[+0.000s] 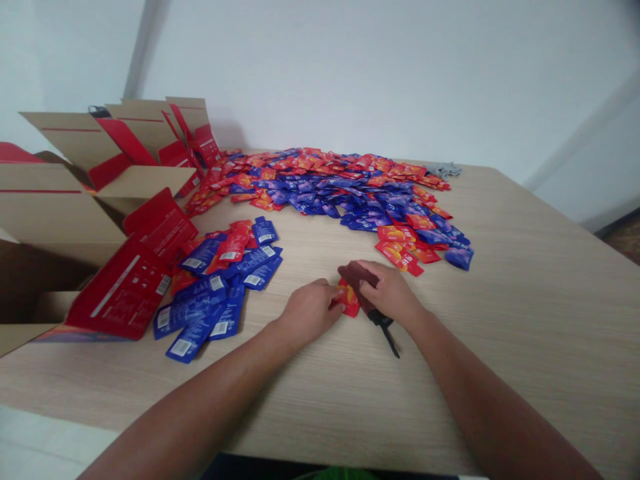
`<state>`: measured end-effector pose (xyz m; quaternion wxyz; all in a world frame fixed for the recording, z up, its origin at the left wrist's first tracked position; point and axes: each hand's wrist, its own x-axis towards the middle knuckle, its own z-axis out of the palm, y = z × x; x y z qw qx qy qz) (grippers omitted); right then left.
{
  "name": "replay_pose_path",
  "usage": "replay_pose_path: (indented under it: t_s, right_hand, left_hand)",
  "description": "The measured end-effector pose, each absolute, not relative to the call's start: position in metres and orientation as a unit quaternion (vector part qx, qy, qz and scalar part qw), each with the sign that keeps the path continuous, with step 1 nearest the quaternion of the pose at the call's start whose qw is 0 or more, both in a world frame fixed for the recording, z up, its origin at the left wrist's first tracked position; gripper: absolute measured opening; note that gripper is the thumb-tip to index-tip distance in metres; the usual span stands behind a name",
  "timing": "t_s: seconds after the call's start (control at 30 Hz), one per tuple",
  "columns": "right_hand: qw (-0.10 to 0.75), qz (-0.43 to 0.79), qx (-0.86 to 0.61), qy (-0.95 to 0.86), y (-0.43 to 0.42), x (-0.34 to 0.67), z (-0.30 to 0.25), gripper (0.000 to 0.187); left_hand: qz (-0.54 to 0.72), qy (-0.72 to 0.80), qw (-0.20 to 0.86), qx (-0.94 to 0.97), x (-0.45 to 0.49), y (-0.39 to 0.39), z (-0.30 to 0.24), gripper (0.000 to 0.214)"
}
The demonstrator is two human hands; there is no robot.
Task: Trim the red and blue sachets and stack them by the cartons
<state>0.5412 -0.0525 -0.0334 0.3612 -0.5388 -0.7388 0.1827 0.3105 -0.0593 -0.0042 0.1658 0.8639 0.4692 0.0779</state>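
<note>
My left hand (311, 310) is closed on the edge of a small red-orange pouch (349, 301) that lies on the table. My right hand (393, 291) is wrapped round a dark maroon handheld device (361, 287) with a black end and a short black strap (391, 341). The device lies over the right part of the pouch; whether it presses on it I cannot tell. To the left of my left hand is a loose heap of blue and red pouches (220, 293), several with barcode labels facing up.
A long pile of red and purple-blue pouches (325, 183) curves across the back of the wooden table (320, 407). Opened cardboard boxes with red flaps (125, 293) stand along the left side. Something grey and crumpled (444, 170) lies at the back right, near the white wall.
</note>
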Motion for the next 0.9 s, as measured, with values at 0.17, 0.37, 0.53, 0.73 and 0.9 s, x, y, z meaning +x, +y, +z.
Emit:
replay_pose_path:
  t_s: [0.17,0.37,0.53,0.73,0.9]
  right_hand:
    - [0.363,0.140,-0.590,-0.707,-0.047,0.549,-0.035,0.042]
    - [0.383,0.138,-0.535,-0.741,-0.054,0.542,-0.034,0.051]
    - [0.339,0.201,-0.455,-0.799,-0.063,0.533,-0.032,0.057]
    - [0.337,0.194,-0.507,-0.769,-0.059,0.534,-0.034,0.053]
    - [0.356,0.153,-0.588,-0.710,-0.051,0.541,-0.032,0.041]
  left_hand:
    - [0.074,0.469,0.165,0.865,0.310,-0.059,-0.004,0.019]
    - [0.085,0.466,0.161,0.866,0.310,-0.059,-0.007,0.018]
    - [0.091,0.461,0.166,0.867,0.310,-0.056,-0.011,0.019]
    - [0.091,0.462,0.175,0.865,0.311,-0.058,-0.006,0.017]
    - [0.076,0.470,0.160,0.865,0.311,-0.062,-0.003,0.021]
